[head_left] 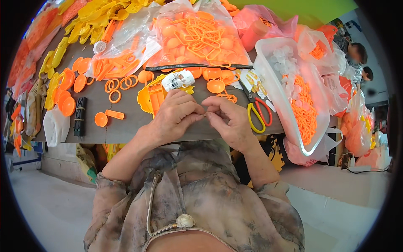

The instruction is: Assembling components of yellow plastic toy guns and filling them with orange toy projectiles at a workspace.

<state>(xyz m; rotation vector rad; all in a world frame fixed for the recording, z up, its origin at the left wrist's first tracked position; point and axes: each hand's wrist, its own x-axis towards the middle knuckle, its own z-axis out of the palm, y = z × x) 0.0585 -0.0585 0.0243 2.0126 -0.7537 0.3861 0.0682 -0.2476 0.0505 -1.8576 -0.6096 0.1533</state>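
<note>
Grey table (126,122) runs across the frame, crowded with orange and yellow plastic parts. Big clear bag (197,35) of orange loops and round caps lies at top centre, another clear bag (126,50) of orange pieces to its left, pink bags (260,21) top right. White tub (268,80) at right holds orange clips and clear round bits, lined with a pink-tinted bag. Yellow moulded parts (96,14) pile at top left and run down the left edge. Loose orange rings (121,84) and orange caps (67,101) are scattered left of the hands; a black ribbed bar (79,115) lies nearby. Scissors (258,113) with yellow and red handles lie just right of the hands. A small white toy car (178,80) sits on a yellow part just beyond the left hand. Both hands meet at the table's near edge, centre frame: left hand (174,117) and right hand (228,122) have fingertips pinched together and touching each other around a tiny piece (205,113) between them, too small to tell its shape or colour. It lies right at the thumb and forefinger tips of both hands, above the table edge.
</note>
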